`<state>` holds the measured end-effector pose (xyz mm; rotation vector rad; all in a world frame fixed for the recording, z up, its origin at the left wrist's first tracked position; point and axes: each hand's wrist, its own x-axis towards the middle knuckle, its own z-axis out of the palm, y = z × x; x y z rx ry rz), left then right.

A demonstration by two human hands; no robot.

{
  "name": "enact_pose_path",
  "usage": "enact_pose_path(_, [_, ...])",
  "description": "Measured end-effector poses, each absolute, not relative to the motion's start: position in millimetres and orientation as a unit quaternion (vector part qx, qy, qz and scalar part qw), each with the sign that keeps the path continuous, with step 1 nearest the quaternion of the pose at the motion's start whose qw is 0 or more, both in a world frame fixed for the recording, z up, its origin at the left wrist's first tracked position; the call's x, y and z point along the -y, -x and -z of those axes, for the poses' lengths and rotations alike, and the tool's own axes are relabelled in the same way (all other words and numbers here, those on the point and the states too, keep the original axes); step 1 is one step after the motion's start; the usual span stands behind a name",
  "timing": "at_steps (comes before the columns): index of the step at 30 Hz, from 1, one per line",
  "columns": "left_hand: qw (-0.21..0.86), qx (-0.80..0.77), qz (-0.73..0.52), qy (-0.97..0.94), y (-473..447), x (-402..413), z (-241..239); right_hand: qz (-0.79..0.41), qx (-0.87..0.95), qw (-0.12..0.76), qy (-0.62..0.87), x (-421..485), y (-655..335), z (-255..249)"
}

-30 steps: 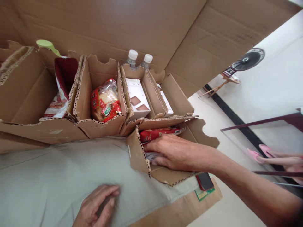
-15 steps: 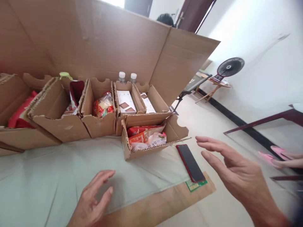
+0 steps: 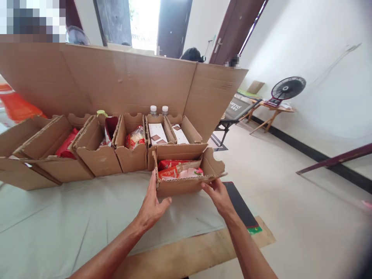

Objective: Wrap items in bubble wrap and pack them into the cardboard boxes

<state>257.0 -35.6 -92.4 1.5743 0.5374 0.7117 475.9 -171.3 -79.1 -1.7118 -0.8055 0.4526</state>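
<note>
A small open cardboard box (image 3: 180, 188) stands at the front right of the row, with red and pink snack packets (image 3: 168, 171) lying in it. My left hand (image 3: 151, 211) holds its left end, fingers laid along the side and the thumb in front. At its right front corner is my right hand (image 3: 219, 197), thumb on the front wall and fingers curled round toward the right end, partly hidden. Just right of that hand a dark phone with a red edge (image 3: 240, 203) lies near the table edge, partly behind my forearm.
Several cardboard bins (image 3: 101, 164) line the table, holding packets and white boxes (image 3: 157, 133). Bottles with white caps (image 3: 153, 109) stand behind. A tall cardboard panel (image 3: 130, 81) closes off the back. A folding chair (image 3: 235, 110) and a fan (image 3: 287, 89) are at right.
Both hands have moved inward from either side and now grip the small cardboard box. The view has shifted, showing more of the room behind the panel and more bins at left.
</note>
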Motion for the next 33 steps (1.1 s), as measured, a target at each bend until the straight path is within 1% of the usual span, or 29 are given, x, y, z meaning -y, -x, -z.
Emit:
enact_pose_path(2, [0.601,-0.259,-0.302,-0.693,-237.8,44.1,100.1,-0.165,0.327,0.569,0.736,184.6,-453.5,87.0])
enact_pose_path(5, [0.578,-0.289,-0.308,-0.698,-183.1,57.8,113.7,-0.132,0.312,0.574,0.745,198.0,-409.1,92.3])
enact_pose_path(8, [0.542,-0.369,-0.339,-0.675,-124.9,55.5,113.9,-0.141,0.350,0.569,0.730,180.4,-370.1,81.8])
enact_pose_path(11, [0.526,-0.397,-0.335,-0.673,-108.2,29.8,85.9,-0.169,0.405,0.573,0.692,140.8,-359.9,56.5])
enact_pose_path(13, [0.523,-0.371,-0.334,-0.690,-127.2,12.1,60.4,-0.162,0.407,0.594,0.675,124.8,-368.6,42.0])
enact_pose_path(15, [0.529,-0.315,-0.355,-0.704,-156.7,5.4,42.8,-0.121,0.379,0.610,0.686,131.3,-380.9,37.2])
enact_pose_path(17, [0.540,-0.244,-0.358,-0.722,-179.2,13.6,40.6,-0.052,0.333,0.601,0.724,160.7,-389.9,43.6])
enact_pose_path(19, [0.549,-0.193,-0.335,-0.742,-183.3,33.1,53.8,0.038,0.276,0.571,0.772,200.9,-391.5,58.2])
enact_pose_path(20, [0.556,-0.183,-0.319,-0.746,-177.9,43.8,63.9,0.053,0.277,0.558,0.781,218.9,-388.6,67.1])
enact_pose_path(22, [0.574,-0.184,-0.286,-0.745,-156.3,57.8,83.3,0.058,0.279,0.548,0.786,238.9,-375.6,84.5])
enact_pose_path(25, [0.576,-0.258,-0.294,-0.718,-123.4,47.7,90.6,-0.018,0.292,0.549,0.783,217.0,-350.7,100.4])
enact_pose_path(27, [0.559,-0.311,-0.306,-0.705,-118.4,29.0,79.4,-0.090,0.304,0.577,0.753,182.2,-343.0,103.0])
enact_pose_path(29, [0.541,-0.333,-0.323,-0.702,-128.1,16.8,66.3,-0.119,0.302,0.632,0.704,153.7,-346.7,104.0])
enact_pose_path(31, [0.538,-0.323,-0.333,-0.704,-145.9,18.8,61.7,-0.089,0.273,0.688,0.667,144.4,-360.7,107.3])
enact_pose_path(33, [0.558,-0.293,-0.323,-0.706,-165.9,33.6,68.4,-0.042,0.236,0.719,0.652,154.0,-381.8,112.4])
